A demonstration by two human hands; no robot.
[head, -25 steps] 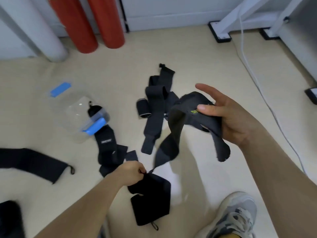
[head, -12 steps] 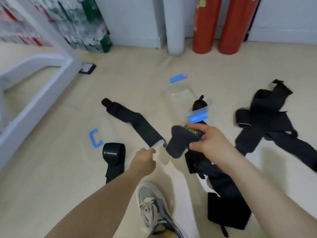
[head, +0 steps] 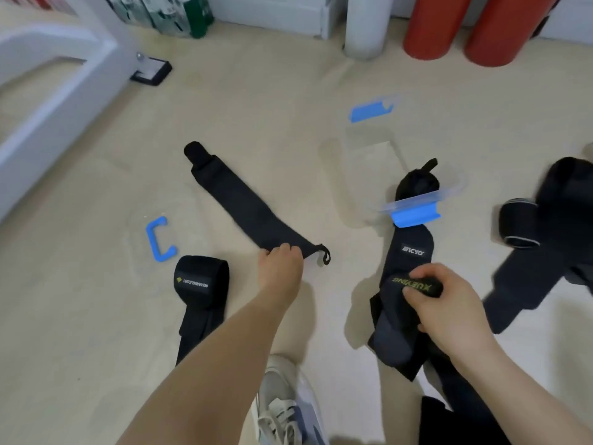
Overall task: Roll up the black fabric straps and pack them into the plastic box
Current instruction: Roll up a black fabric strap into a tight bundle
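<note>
Black strap lies flat mid-floor, its near end pinched under the curled fingers of the left hand. Right hand grips a bunched yellow-lettered strap, near the clear plastic box.

Bare beige floor lies open between the long flat black fabric strap and the clear plastic box with blue clips. A black strap with a white label hangs over the box's near rim, filling that end. The left hand, gripping the flat strap, and the right hand, gripping a black strap with yellow lettering, leave a gap between them. A heap of black straps crowds the floor's right edge.
</note>
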